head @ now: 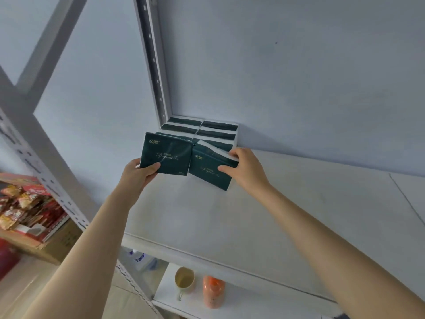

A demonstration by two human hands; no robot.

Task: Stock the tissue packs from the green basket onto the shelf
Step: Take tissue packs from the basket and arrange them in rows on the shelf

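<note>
Two rows of dark green tissue packs (pixel 200 128) stand on edge in the back left corner of the white shelf (pixel 287 203). My left hand (pixel 138 172) grips another dark green tissue pack (pixel 169 154) by its lower left corner, upright at the front of the left row. A second tissue pack (pixel 208 168) leans at the front of the right row, and my right hand (pixel 245 168) holds its right end, thumb on the front face. The green basket is out of view.
A grey slotted upright (pixel 154 65) rises at the shelf's back left corner, another at the left (pixel 34 155). On the shelf below stand a cream cup (pixel 184 280) and an orange bottle (pixel 213 292). Red snack packets (pixel 25 203) lie in a box at the left.
</note>
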